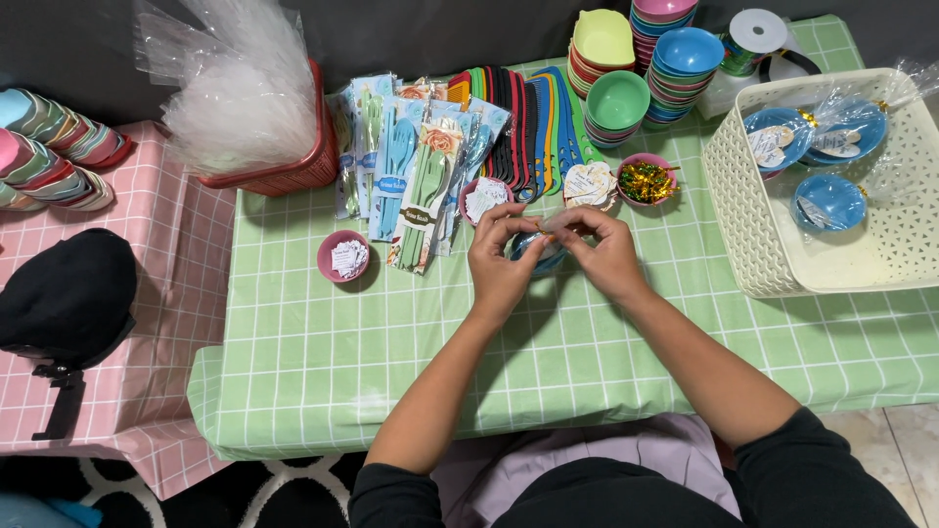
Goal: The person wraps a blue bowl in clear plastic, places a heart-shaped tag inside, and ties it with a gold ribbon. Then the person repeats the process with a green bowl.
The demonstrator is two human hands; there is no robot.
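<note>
Blue bowl (536, 252) (clear-wrapped) pinched by both hands (553, 256), pink dishes (343, 256) and packaged cutlery (421, 186) just beyond.

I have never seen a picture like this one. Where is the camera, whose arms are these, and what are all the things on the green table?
There is no machine here. The one picture comes from a camera worn on a person's head, looking down at that person's own two hands. The left hand and the right hand meet over a small blue bowl wrapped in clear film, and both have a grip on it. It rests above a table with a green checked cloth. Behind the hands lie packs of plastic cutlery, a row of coloured combs, stacks of coloured bowls and a small pink bowl of gold twist ties. At the right, a white basket holds wrapped blue bowls.
</note>
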